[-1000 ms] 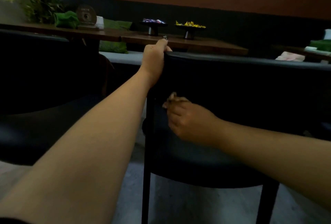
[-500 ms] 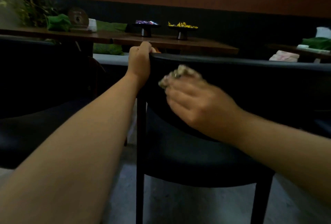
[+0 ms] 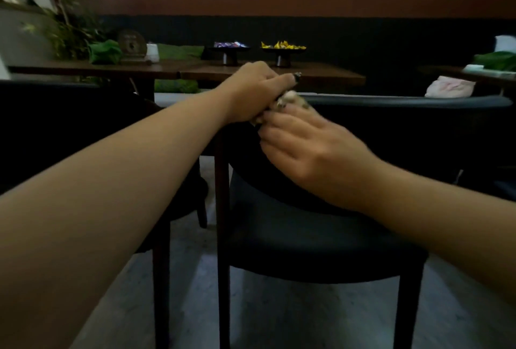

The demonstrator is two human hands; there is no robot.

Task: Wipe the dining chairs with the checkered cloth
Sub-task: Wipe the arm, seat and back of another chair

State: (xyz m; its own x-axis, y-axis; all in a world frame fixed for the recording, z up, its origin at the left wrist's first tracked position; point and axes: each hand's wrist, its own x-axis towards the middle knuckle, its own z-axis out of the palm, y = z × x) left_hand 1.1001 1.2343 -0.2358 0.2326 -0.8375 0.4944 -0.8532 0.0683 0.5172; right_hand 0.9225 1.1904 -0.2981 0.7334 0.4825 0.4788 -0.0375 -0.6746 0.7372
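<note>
A black dining chair (image 3: 321,239) stands right in front of me, its curved backrest (image 3: 405,102) facing me. My hands meet at the backrest's top left corner. The bunched checkered cloth (image 3: 291,100) shows only as a small pale wad between them. My right hand (image 3: 307,150) grips the cloth from below, fingers curled against the backrest. My left hand (image 3: 257,91) lies over the corner with its fingers curled onto the top of the cloth. Most of the cloth is hidden by the two hands.
A second black chair (image 3: 55,130) stands close on the left. Beyond the chairs a long wooden table (image 3: 321,76) carries two footed dishes of wrapped sweets (image 3: 282,47), green napkins and a plant. Grey floor (image 3: 307,318) lies under the chair.
My right hand has carried the cloth up the backrest, from its lower left part to the top corner. My left hand, which gripped that corner, now lies over the cloth.
</note>
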